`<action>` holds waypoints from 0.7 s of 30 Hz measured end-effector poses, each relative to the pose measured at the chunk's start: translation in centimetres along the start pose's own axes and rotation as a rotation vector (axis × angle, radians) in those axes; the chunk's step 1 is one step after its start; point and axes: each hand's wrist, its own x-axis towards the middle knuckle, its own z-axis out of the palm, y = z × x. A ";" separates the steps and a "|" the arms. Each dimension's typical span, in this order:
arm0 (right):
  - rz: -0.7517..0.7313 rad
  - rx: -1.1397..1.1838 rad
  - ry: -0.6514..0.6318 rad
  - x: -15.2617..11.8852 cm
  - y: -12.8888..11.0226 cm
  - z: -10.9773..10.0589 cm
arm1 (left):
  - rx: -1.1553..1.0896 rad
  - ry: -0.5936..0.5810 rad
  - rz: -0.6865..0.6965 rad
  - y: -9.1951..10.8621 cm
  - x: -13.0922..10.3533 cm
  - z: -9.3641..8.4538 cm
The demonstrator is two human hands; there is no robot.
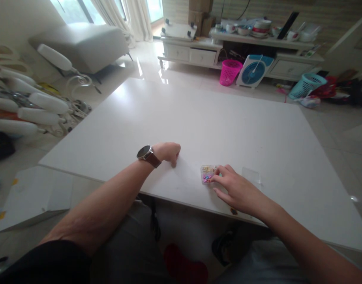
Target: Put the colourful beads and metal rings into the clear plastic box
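A: Looking down at a white table (181,118), what do the two hands do?

B: The right hand (237,189) rests on a small clear box (209,174) near the front edge of the table. Its fingers (220,178) are loosely spread, tips touching the box's right side and top; they pinch nothing that I can see. The left hand (168,152), with a watch (146,154) on the wrist, lies well apart to the left, fingers curled into a loose fist, knuckles on the table, holding nothing visible.

A: What is in the box?

B: Tiny bits, pale ones at the back, pink and blue ones at the front. Too small to tell what they are. A flat clear piece, perhaps its lid (251,174), lies just beside the hand, to the right.

A: How would the box handle?

B: Light, stiff plastic, I judge, and slick on that glossy top, so it could skid or spill if nudged. Best gripped by its two side walls, kept level.
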 end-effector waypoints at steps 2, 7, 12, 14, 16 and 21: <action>-0.004 -0.007 0.001 0.0 0.1 -0.1 | 0.017 0.015 0.011 0.5 -0.1 0.0; 0.009 -0.029 0.019 -0.2 0.7 -0.4 | -0.083 0.198 0.295 2.9 -0.9 -0.3; 0.039 -0.056 0.028 -0.1 1.1 -0.9 | -0.163 0.441 0.497 6.3 -0.7 0.1; 0.045 -0.068 0.030 0.0 1.1 -1.0 | -0.173 0.462 0.518 7.4 -0.4 0.5; 0.053 -0.071 0.030 0.1 1.0 -1.1 | -0.152 0.464 0.519 8.1 -0.2 0.8; 0.071 -0.081 0.026 0.2 0.9 -1.2 | -0.072 0.451 0.508 8.4 -0.3 1.3</action>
